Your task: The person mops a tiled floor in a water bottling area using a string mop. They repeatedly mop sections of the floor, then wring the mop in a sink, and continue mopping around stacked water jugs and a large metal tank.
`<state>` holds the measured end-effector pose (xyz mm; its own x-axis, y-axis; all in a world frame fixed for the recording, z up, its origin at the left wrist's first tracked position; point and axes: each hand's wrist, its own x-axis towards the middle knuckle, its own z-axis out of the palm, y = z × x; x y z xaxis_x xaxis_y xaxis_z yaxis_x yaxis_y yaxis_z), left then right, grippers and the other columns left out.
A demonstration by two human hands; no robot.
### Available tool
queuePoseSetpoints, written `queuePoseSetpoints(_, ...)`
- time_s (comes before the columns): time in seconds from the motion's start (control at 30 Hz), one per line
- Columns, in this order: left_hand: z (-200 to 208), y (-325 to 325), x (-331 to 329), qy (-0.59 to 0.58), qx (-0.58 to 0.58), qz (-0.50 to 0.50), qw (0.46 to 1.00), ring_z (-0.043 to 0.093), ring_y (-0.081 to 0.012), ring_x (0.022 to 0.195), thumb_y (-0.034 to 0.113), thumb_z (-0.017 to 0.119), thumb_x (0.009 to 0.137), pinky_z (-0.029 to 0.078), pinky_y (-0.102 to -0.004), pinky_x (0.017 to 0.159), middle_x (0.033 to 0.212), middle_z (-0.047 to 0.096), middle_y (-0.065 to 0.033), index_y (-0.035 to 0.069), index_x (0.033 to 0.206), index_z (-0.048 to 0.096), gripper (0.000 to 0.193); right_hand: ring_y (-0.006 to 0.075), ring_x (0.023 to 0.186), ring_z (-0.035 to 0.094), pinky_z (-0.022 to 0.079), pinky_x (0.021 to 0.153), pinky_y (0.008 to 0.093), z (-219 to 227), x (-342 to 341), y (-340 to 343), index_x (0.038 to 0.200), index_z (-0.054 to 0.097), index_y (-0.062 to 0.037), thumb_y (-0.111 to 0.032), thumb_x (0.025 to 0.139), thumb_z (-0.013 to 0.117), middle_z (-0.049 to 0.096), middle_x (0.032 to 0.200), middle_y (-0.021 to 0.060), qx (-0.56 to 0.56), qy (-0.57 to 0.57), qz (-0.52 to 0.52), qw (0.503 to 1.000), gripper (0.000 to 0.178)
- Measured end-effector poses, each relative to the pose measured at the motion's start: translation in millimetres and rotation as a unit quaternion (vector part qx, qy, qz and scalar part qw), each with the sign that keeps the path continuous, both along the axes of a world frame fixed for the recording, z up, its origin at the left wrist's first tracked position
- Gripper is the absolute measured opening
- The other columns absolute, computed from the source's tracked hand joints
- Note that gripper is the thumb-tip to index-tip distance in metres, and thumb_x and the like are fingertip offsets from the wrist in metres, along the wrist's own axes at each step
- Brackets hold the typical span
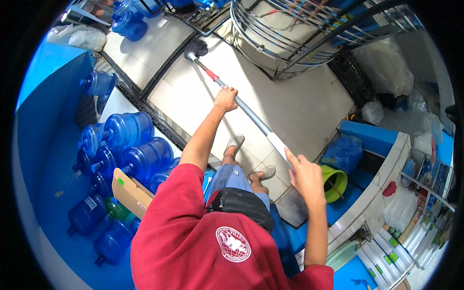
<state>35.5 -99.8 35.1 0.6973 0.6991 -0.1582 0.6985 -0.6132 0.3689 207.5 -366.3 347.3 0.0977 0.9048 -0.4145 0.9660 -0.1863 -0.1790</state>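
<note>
Both my hands are closed around the long handle of a mop (251, 115), which slants from lower right to upper left. My left hand (225, 99) grips the grey shaft just below its red band. Farther down, my right hand (304, 175) holds the white end of the handle, the thumb lying along it. The dark grey mop head (195, 48) rests on the pale tiled floor (295, 104) at the far side, beside a black floor channel. My feet in grey shoes stand on the tiles below the handle.
Several blue water jugs (128, 126) are heaped at the left beside a cardboard piece (130, 193). A round metal rack (270, 43) stands at the far right. On the right are a lime-green bucket (333, 183), a blue plastic bag (343, 153) and a tiled ledge (382, 186).
</note>
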Motion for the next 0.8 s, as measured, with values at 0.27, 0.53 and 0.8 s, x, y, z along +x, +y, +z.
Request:
queuePoseSetpoints(0.27, 4, -169, 17, -0.1, -0.152, -0.139, 0.973, 0.061, -0.0376, 0.075, 0.016, 0.062, 0.059, 0.05, -0.0473, 0.072, 0.065, 0.06, -0.0172, 0.005, 0.066, 0.061, 0.013, 0.0328, 0.073, 0.06, 0.047, 0.067, 0.0416, 58, 57, -122, 0.133, 0.054, -0.0244, -0.01, 0.072, 0.071, 0.059, 0.077, 0.0131, -0.078, 0.094, -0.076, 0.99, 0.065)
queuePoseSetpoints(0.53, 15, -274, -34, -0.024, -0.318, -0.293, 0.901, 0.066, -0.0361, 0.074, 0.031, 0.065, 0.068, 0.052, -0.0468, 0.067, 0.074, 0.067, -0.0172, 0.008, 0.079, 0.067, 0.026, 0.0319, 0.065, 0.059, 0.047, 0.062, 0.0371, 162, 61, -238, 0.121, 0.066, -0.0214, -0.007, 0.064, 0.076, 0.061, 0.074, 0.0134, -0.153, 0.083, -0.145, 0.974, 0.059)
queuePoseSetpoints(0.8, 25, -306, -54, 0.085, -0.266, -0.195, 0.94, 0.065, -0.0391, 0.08, 0.021, 0.064, 0.064, 0.051, -0.0493, 0.072, 0.081, 0.068, -0.017, 0.009, 0.089, 0.066, 0.027, 0.0331, 0.066, 0.06, 0.047, 0.062, 0.0399, 139, 79, -220, 0.119, 0.066, -0.0169, -0.016, 0.068, 0.076, 0.061, 0.073, 0.0142, -0.076, 0.122, -0.059, 0.988, 0.052)
